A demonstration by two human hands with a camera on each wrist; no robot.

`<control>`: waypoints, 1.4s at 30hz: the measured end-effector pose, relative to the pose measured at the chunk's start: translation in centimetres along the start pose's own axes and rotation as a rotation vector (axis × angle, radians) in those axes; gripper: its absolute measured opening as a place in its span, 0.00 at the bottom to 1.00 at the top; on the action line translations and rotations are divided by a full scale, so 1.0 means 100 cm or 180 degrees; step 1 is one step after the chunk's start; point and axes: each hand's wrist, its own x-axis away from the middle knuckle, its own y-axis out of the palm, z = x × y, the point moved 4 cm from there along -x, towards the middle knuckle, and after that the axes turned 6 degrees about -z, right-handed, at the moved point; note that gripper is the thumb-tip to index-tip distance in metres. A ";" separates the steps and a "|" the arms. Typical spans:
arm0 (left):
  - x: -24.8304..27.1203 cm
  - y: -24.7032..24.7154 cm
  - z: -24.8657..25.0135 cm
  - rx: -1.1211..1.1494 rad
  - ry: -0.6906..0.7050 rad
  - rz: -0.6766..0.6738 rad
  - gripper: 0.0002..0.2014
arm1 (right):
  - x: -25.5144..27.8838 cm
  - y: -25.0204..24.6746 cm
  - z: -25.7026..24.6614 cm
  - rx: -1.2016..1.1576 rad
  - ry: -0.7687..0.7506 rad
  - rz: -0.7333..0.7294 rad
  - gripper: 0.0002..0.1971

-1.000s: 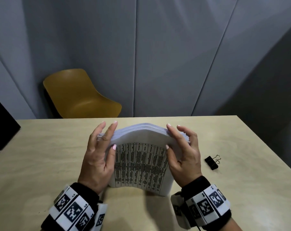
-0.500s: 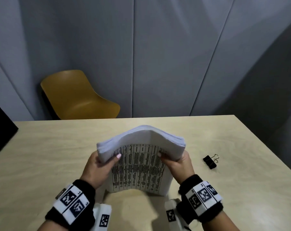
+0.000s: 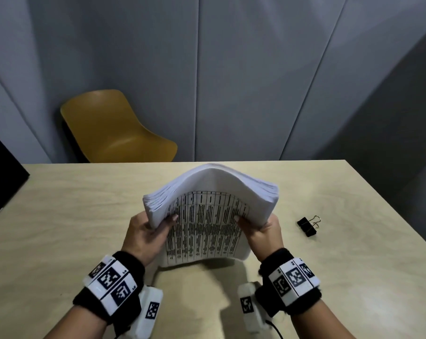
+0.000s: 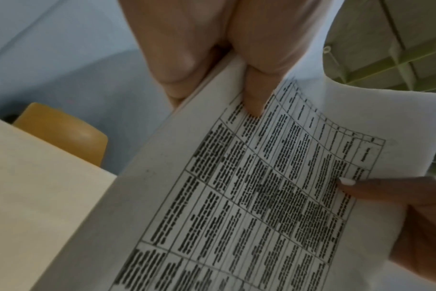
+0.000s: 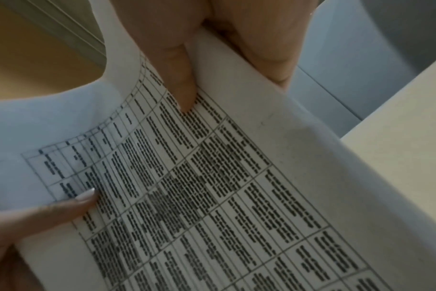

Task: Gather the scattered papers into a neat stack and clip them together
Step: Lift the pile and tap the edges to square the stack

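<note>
A thick stack of white papers (image 3: 207, 216) with a printed table on its near face stands upright on the table, its top bowing away from me. My left hand (image 3: 148, 231) grips the stack's left edge, thumb on the printed face, fingers behind. My right hand (image 3: 260, 231) grips the right edge the same way. In the left wrist view the stack (image 4: 249, 187) fills the frame with my thumb pressed on the table print. The right wrist view shows the stack (image 5: 212, 187) likewise. A black binder clip (image 3: 307, 226) lies on the table to the right of my right hand.
The pale wooden table (image 3: 72, 216) ends at a far edge just beyond the stack. A mustard-yellow chair (image 3: 114, 133) stands behind it at the left, before grey wall panels. A dark object (image 3: 1, 172) sits at the table's left edge.
My hands slid from the stack's upper sides down to its lower side edges and now pinch it. The stack stands taller and its top curls further back.
</note>
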 end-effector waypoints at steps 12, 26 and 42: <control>0.006 -0.003 -0.014 0.0221 -0.0285 0.0287 0.09 | 0.008 -0.010 0.010 0.0980 0.0451 0.0325 0.33; 0.003 -0.028 -0.017 0.3068 -0.0779 -0.0030 0.12 | -0.011 -0.038 0.024 -0.2385 0.0608 -0.0376 0.41; 0.004 -0.033 -0.013 0.0386 0.0075 0.0047 0.17 | -0.002 -0.029 0.023 -0.0499 0.0014 0.0137 0.20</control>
